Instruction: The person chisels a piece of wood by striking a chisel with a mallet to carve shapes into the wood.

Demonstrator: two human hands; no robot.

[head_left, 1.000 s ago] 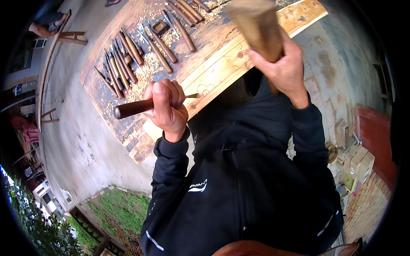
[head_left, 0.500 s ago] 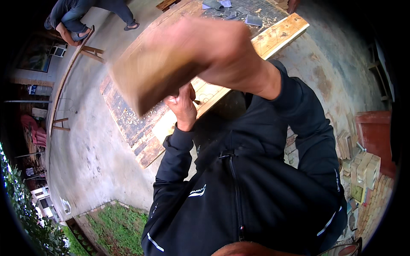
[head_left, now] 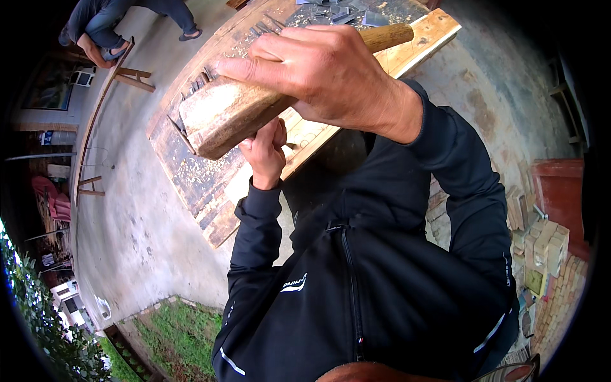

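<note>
My right hand [head_left: 324, 79] is wrapped round the handle of a wooden mallet [head_left: 219, 118], close to its block-shaped head. The handle's end sticks out to the right behind the knuckles. Just under the mallet head, my left hand [head_left: 267, 156] is closed in a fist at the board; whatever it grips is hidden by the mallet and its own fingers. The pale wooden board [head_left: 312, 140] runs slantwise along the near edge of the workbench [head_left: 184, 169]. Drawn lines and round outlines mark its face, and the mallet and both hands cover part of it.
Wood shavings and several narrow tools [head_left: 197, 83] lie on the bench, with grey sheets [head_left: 375, 19] at its far end. A person [head_left: 114, 28] bends over a long narrow wooden bench [head_left: 81, 146] at left. Stacked bricks [head_left: 544, 248] stand at right.
The mallet has come down from nearer the camera and is no longer smeared by motion. My left hand has stayed at about the same place on the board.
</note>
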